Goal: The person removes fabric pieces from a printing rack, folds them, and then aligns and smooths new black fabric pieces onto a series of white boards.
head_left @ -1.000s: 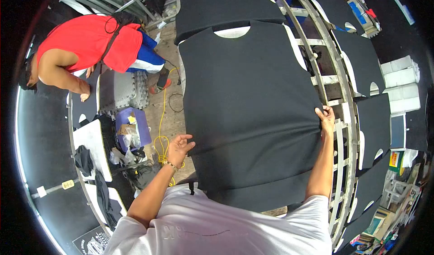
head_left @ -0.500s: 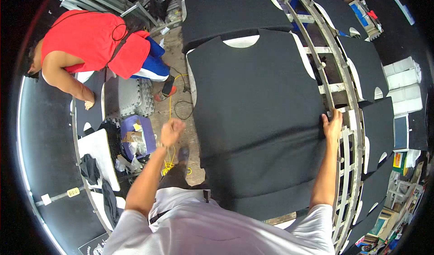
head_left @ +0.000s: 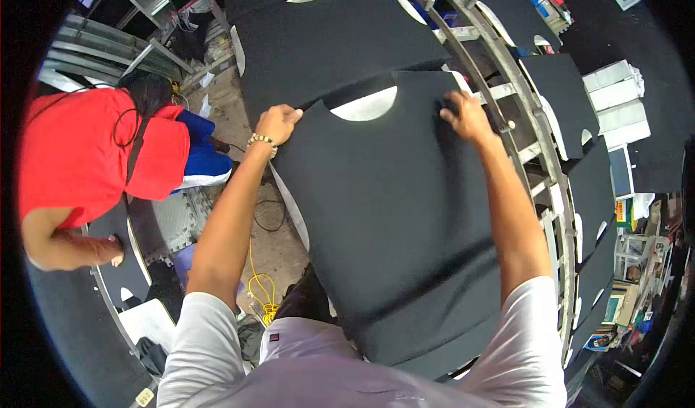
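A black cut shirt panel (head_left: 391,205) with a rounded neckline lies in front of me on a flat board, whose white surface (head_left: 369,105) shows through the neck opening. My left hand (head_left: 277,124), with a beaded bracelet at the wrist, is closed at the panel's upper left corner, its fingertips partly hidden. Over the upper right part of the panel, my right hand (head_left: 469,116) has thumb and fingers curved apart, close to the cloth. Soft folds run across the lower right of the panel.
Metal rails (head_left: 532,111) run along the right side, with more black panels (head_left: 561,93) beyond. Another black panel (head_left: 326,31) lies ahead. At left, a person in a red top (head_left: 79,147) leans over another board. A yellow cable (head_left: 264,299) lies on the floor.
Both my hands have moved forward to the panel's upper part; the right left the rail side. The panel's upper left has shifted and its folds have deepened. My view has turned.
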{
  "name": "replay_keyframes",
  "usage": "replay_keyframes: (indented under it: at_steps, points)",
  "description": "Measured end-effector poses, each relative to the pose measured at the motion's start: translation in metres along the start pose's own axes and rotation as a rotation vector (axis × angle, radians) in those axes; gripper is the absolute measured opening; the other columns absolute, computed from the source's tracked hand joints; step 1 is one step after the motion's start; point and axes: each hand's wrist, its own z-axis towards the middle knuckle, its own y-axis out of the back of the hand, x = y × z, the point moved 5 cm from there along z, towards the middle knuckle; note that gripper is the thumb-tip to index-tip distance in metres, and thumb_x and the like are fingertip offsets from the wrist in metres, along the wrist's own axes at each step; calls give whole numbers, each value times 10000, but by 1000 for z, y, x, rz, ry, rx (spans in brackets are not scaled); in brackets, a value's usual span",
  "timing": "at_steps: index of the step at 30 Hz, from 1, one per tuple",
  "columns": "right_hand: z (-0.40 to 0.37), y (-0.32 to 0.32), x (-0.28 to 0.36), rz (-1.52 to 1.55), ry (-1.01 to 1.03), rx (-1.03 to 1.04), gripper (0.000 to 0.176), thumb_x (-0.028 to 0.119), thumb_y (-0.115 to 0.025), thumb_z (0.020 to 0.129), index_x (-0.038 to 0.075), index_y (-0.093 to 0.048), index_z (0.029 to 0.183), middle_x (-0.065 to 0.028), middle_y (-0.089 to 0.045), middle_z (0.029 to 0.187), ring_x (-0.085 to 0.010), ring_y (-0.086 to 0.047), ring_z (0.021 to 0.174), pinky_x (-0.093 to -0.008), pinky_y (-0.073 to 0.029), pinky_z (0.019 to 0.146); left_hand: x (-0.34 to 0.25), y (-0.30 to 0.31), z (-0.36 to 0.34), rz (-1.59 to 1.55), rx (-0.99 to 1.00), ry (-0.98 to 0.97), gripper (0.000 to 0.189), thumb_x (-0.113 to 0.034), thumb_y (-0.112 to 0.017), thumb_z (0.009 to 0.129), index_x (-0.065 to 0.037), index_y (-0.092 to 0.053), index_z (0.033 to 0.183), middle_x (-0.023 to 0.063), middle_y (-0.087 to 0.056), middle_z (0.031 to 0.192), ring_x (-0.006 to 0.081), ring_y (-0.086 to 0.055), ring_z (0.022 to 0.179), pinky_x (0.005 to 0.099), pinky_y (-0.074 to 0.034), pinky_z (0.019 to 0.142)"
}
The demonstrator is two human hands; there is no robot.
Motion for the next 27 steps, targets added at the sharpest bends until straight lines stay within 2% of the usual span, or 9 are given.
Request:
replay_keyframes:
  at_steps: [3,4,8,11,12,14,18,21,27]
  points:
    - [69,-24,-18,-14,49,-77,399,296,-672,886,77,-608,1213,-183,-565,1267,-410,-538,1165,-482,-430,1001,17,-26,21,-187,194,84,434,-420,-647,910,0,-721,991,166,-731,936,294,-701,903,390,-521,816]
    - [91,-34,-26,-28,32,-49,397,317,-671,888,74,-621,1199,-183,-564,1267,-412,-535,1167,-483,-437,992,26,-38,25,-386,239,96,387,-369,-678,905,13,-719,950,143,-734,890,220,-703,837,340,-526,774]
    - [129,-48,-25,-88,-136,170,395,381,-678,885,73,-674,1133,-187,-535,1315,-408,-512,1202,-486,-462,967,21,-51,24,-502,156,43,212,-197,-737,860,12,-704,861,97,-729,795,145,-670,702,300,-513,678]
    - [147,-54,-26,58,-83,410,380,395,-701,869,62,-705,1051,-197,-687,1041,-346,-647,1026,-449,-504,894,0,-40,11,-478,-6,15,203,-196,-729,862,3,-695,843,103,-718,756,135,-660,678,311,-506,652]
    - [145,-59,-30,55,-83,414,380,395,-701,869,62,-705,1051,-197,-687,1041,-346,-647,1026,-449,-504,894,-15,-30,2,-410,-59,15,180,-176,-721,859,-5,-682,819,105,-690,731,162,-652,659,325,-503,639]
    - [139,-70,-33,158,89,268,349,318,-719,879,-7,-681,998,-143,-682,808,-250,-638,761,-368,-493,764,-15,-33,-1,-395,-160,-81,171,-165,-720,853,-5,-677,811,101,-671,722,184,-636,647,331,-496,632]
    - [136,-67,-32,298,-91,435,276,274,-718,874,10,-678,942,-143,-700,813,-273,-672,785,-388,-497,732,-17,-25,-9,-360,-306,-167,151,-132,-735,842,7,-675,833,75,-631,730,151,-570,626,285,-470,619]
    - [129,-55,-25,339,-89,300,245,233,-717,877,3,-648,926,-139,-678,776,-226,-643,734,-376,-477,690,-22,-19,-9,-312,-308,-214,155,-131,-737,841,9,-673,829,71,-624,723,145,-555,615,285,-458,604]
    - [125,-44,-17,360,-29,158,243,228,-694,887,-1,-614,904,-182,-650,792,-336,-625,739,-411,-467,686,-24,-20,-5,-365,-295,-129,140,-132,-729,827,-6,-672,804,103,-625,728,236,-600,633,348,-474,616]
